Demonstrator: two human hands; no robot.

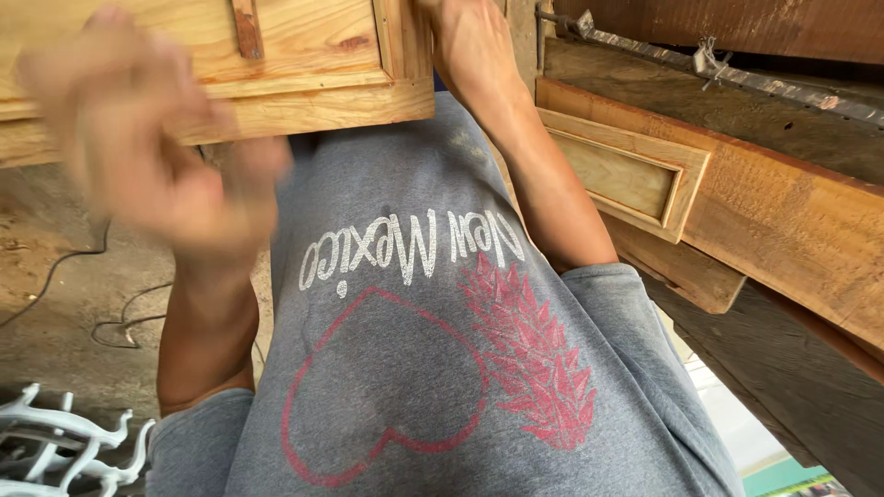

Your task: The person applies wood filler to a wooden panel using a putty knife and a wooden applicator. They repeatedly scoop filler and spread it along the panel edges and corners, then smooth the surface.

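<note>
Your camera is tipped oddly here, looking along your own chest, so your grey shirt [433, 368] with its red heart and leaf print fills the middle of the view. Your arms reach away from you toward a pale wooden cabinet [221, 64] at the top of the picture.

On the left of the view, one hand [138, 138] is raised in front of the cabinet's lower rail. It's a heavy blur, fingers seemingly loose and spread, and I cannot tell whether it is clenched, released, or gripping anything. It sits just in front of the wood, and contact can't be judged.

On the right of the view, your other hand [470, 46] is up against the cabinet's corner post, right where the pale frame ends. The top edge of the picture cuts off the fingers, so its grip cannot be told either; the palm side appears pressed to the wood.

Because the view is turned around, which hand is your left and which your right is not certain.

To the right, a framed wooden panel [626, 175] leans among darker, rougher planks [792, 239]. Far right at the top runs a metal strip [737, 78] along a dark board. Down at the near left corner lies a white metal scrollwork piece [64, 442], and thin cables [83, 267] trail across the dusty concrete floor [55, 340].
</note>
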